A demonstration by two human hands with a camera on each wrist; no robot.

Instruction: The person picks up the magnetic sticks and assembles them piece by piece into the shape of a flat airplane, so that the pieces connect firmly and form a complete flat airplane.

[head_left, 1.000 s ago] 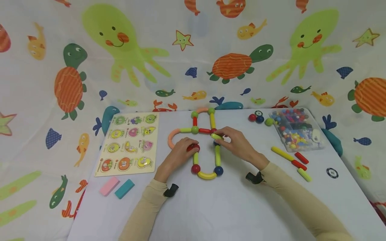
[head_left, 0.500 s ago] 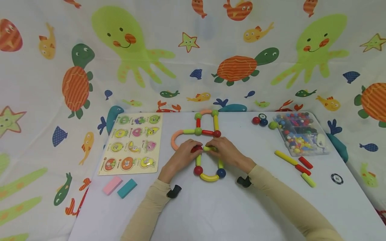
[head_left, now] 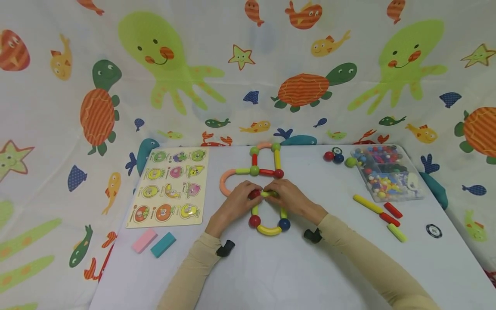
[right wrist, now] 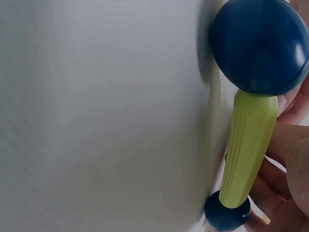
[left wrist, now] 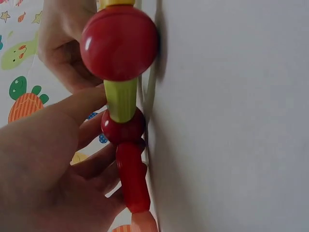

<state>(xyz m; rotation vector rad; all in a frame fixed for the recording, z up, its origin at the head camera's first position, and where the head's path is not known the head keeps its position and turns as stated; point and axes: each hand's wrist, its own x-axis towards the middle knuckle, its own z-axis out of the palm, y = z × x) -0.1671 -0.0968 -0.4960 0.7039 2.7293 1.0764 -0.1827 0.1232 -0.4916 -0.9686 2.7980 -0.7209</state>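
My left hand (head_left: 239, 200) holds a red ball (head_left: 254, 194) at the left side of a figure built of coloured sticks and balls. In the left wrist view the fingers lie round that red ball (left wrist: 123, 126), between a lime stick (left wrist: 120, 99) and a red stick (left wrist: 133, 179). My right hand (head_left: 289, 197) pinches another short lime stick (head_left: 267, 194) crosswise, its left end against or very near the red ball. Under the right hand runs an upright lime stick (right wrist: 248, 150) between two blue balls, one a large blue ball (right wrist: 260, 46). The right hand hides the upper blue ball in the head view.
A fruit puzzle board (head_left: 166, 187) lies left, with a pink block (head_left: 145, 240) and a teal block (head_left: 163, 245) before it. To the right are a divided box (head_left: 387, 172), loose balls, several loose sticks (head_left: 367, 203) and a round black-and-white disc (head_left: 434, 230).
My right hand has carried the short lime stick left and nearer to me, from the figure's right side to the red ball. The left hand stays on the red ball.
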